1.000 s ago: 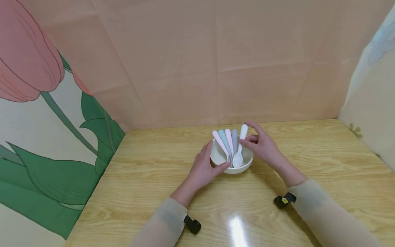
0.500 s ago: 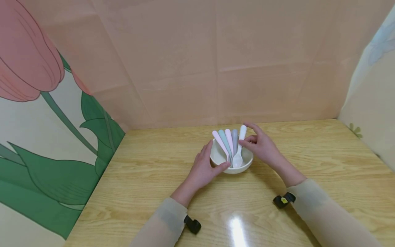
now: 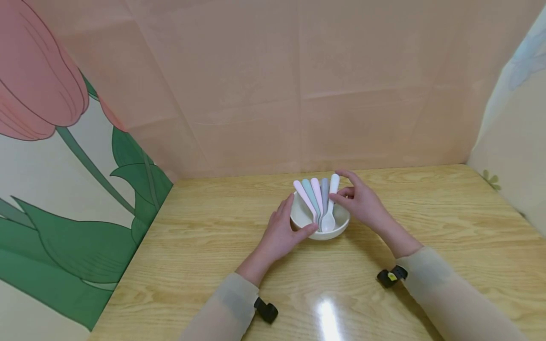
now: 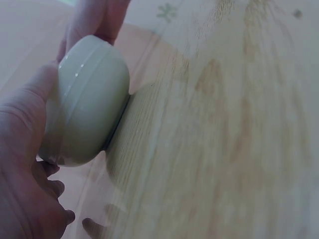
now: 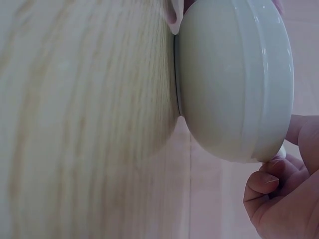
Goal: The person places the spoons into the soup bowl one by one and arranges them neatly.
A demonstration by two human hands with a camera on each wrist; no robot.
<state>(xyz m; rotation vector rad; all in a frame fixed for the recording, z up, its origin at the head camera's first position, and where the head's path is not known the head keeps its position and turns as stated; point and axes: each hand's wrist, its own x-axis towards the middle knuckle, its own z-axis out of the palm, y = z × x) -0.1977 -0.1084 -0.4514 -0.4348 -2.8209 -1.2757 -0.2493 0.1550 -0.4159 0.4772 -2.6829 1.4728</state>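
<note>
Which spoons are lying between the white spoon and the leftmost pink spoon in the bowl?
Three, in the head view: a grey spoon, a pale pink spoon and a teal spoon, between the white spoon and the leftmost pink spoon.

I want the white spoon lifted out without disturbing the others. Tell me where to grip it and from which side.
Best to pinch the white spoon by its handle end, which sticks up past the far rim of the bowl, coming from the right, where the right hand already holds it. The grey spoon crowds its left side.
</note>
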